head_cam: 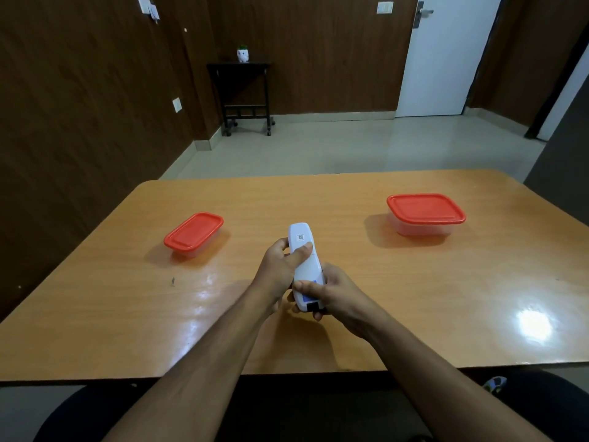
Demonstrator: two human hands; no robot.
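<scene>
Dim room, overhead glare on glossy table (414, 282), soft shadows, wide-angle edge distortion.

The white handheld device (307, 269) is a long, slim plastic body with rounded ends. It bears a small square code sticker near its far end, a blue patch near its near end, and a black square at the near tip. It is held above the middle of the desk (414, 298), lengthwise away from the person and tilted slightly left. The left grip (282, 260) wraps its upper half, thumb across the face, and the right grip (334, 291) clasps its lower end.
</scene>
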